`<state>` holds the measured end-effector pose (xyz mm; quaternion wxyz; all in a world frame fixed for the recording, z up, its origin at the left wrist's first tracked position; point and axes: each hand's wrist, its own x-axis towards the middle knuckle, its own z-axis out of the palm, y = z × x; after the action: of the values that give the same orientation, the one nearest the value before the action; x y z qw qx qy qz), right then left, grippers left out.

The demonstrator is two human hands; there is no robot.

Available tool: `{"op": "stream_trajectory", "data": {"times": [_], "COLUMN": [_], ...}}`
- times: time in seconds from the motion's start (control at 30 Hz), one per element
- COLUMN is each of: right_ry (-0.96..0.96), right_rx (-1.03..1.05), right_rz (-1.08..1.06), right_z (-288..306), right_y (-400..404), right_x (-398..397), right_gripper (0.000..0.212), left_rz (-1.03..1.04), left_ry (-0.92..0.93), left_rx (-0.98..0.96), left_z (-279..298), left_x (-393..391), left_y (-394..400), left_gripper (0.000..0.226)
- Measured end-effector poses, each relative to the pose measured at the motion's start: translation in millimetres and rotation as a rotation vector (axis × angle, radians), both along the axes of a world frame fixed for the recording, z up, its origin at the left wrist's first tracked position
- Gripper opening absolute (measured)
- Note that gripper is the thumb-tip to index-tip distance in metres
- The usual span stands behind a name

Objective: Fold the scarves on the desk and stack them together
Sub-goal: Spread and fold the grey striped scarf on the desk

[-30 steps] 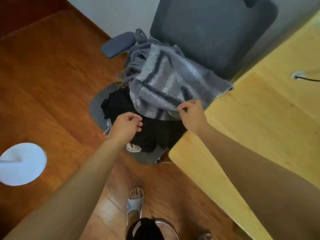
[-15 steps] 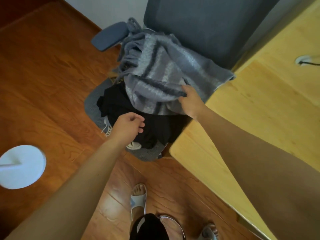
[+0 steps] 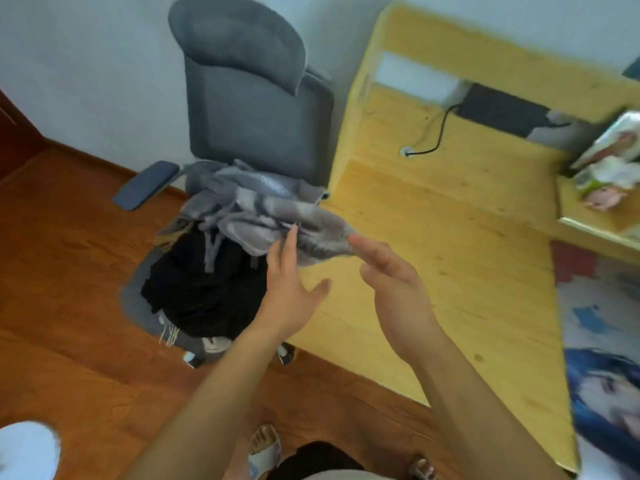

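Head view. Since half a second ago the camera has tilted up: the whole chair (image 3: 249, 109) and the desk (image 3: 450, 271) now show, and both hands have opened and lifted from the pile. The grey scarf (image 3: 263, 213), then bunched on the chair, now stretches toward the desk.

Left hand (image 3: 287, 289): fingers straight, thumb spread wide, fingertips touching the scarf's underside; no grip visible. Right hand (image 3: 394, 289): fingers straight and together, tips at the scarf's near end, holding nothing; contact unclear, frame blurred.

Scarf's long axis runs from the chair seat, upper left, to the desk corner, lower right. Black cloth (image 3: 201, 289) lies beneath it on the seat.
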<state>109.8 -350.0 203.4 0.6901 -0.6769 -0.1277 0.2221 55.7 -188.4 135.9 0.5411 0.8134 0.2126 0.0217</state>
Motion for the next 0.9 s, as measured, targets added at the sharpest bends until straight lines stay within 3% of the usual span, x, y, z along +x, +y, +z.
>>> {"op": "stream_trajectory", "data": {"times": [0.13,0.3,0.37,0.43,0.53,0.63,0.7,0.73,0.83,0.9], "right_ry": [-0.096,-0.23,-0.287,-0.373,-0.498,-0.535,-0.544,-0.548,-0.594,-0.595], "right_rx": [0.152,0.371,0.413,0.406,0.423,0.517,0.544,0.535,0.462,0.442], "right_rz": [-0.179,-0.269,-0.274,-0.291,-0.307,-0.346,-0.357,-0.362,-0.364,-0.335], "right_z": [47,108,132,155,184,202,210,213,224,231], "right_y": [-81,-174,-201,-225,-263,-302,-320,-325,-332,-338], "right_x": [16,27,25,23,19,15,14,14,15,14], "right_gripper": [0.036,0.021,0.027,0.023,0.018,0.018,0.019,0.019,0.019,0.019], "left_rz": [0.053,-0.265,-0.368,-0.501,-0.592,-0.683,-0.758,-0.771,-0.728,-0.712], "left_ry": [-0.127,-0.496,-0.628,-0.617,-0.495,-0.581,-0.634,-0.648,-0.703,-0.645], "left_rx": [0.355,0.245,0.348,0.446,0.524,0.545,0.51,0.505,0.541,0.499], "left_z": [44,129,167,202,241,274,293,298,303,307], "left_x": [22,42,51,58,67,70,68,68,74,81], "left_y": [-56,-118,-152,-185,-226,-258,-279,-289,-315,-320], "left_gripper": [0.082,0.055,0.056,0.054,0.016,0.01,0.04,0.043,0.011,0.016]}}
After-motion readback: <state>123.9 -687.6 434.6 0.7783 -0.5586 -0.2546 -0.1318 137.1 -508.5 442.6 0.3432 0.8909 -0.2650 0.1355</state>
